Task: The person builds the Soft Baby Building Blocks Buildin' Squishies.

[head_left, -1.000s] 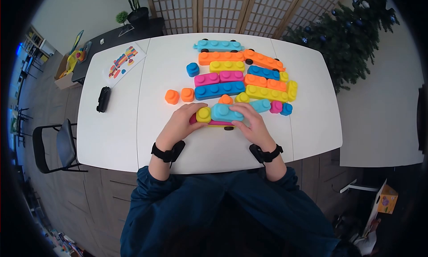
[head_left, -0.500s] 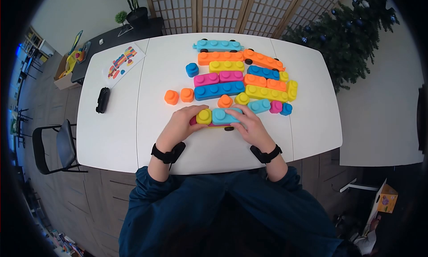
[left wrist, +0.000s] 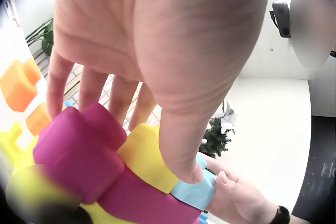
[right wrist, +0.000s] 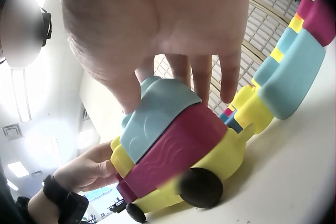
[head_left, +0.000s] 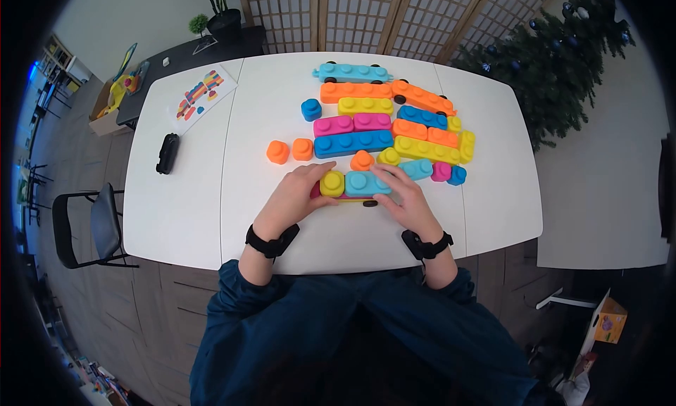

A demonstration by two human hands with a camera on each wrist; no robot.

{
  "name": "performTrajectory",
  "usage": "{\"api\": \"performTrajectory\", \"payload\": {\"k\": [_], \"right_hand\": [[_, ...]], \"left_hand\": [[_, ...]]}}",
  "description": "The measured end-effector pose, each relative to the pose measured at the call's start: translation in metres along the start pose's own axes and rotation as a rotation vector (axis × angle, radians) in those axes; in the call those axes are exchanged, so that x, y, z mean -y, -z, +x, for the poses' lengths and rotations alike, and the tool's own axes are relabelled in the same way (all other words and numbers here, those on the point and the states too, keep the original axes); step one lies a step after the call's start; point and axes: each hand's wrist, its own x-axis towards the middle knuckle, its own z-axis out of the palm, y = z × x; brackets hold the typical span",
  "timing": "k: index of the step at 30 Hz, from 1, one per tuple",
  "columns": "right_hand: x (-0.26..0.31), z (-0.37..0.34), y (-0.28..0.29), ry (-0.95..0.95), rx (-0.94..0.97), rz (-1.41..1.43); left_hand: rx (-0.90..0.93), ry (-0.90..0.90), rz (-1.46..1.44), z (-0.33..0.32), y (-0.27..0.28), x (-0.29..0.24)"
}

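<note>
A toy car of building blocks stands at the near middle of the table, with a yellow wheeled base (right wrist: 228, 155), a magenta layer (right wrist: 176, 142) on it and two blocks on top. My left hand (head_left: 290, 200) grips the small yellow block (head_left: 332, 183), thumb on the near side and fingers behind. A light blue two-stud block (head_left: 362, 184) lies flat beside it; my right hand (head_left: 410, 205) holds its right end between thumb and fingers. A raised magenta block (left wrist: 79, 148) shows at the car's left end in the left wrist view.
Behind the car lie loose blocks, among them a long blue block (head_left: 352, 144), a yellow one (head_left: 426, 150) and orange ones (head_left: 278, 152). A light blue wheeled base (head_left: 352, 73) stands at the far edge. A picture sheet (head_left: 204, 96) and a black case (head_left: 167, 154) lie left.
The light blue block, raised and tilted a second ago, has come down flat beside the yellow block. My right fingers have moved from its top to its right end. My left hand keeps its grip.
</note>
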Motion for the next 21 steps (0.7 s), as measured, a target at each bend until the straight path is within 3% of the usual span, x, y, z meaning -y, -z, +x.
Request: {"api": "performTrajectory", "payload": {"k": [3,15,19,21], "right_hand": [[0.003,0.0,0.002,-0.003,-0.143,-0.022],[-0.009,-0.002,-0.003,0.015,-0.156,0.037],[-0.009,-0.003,-0.005,0.005,-0.16,0.061],[-0.01,-0.003,-0.006,0.0,-0.147,0.07]], "left_hand": [[-0.05,0.016,-0.009,-0.004,0.006,-0.001],[-0.027,0.002,0.078,-0.006,0.013,0.017],[-0.189,0.039,0.052,0.001,0.034,0.055],[-0.278,-0.02,0.234,0.007,0.045,0.068]]}}
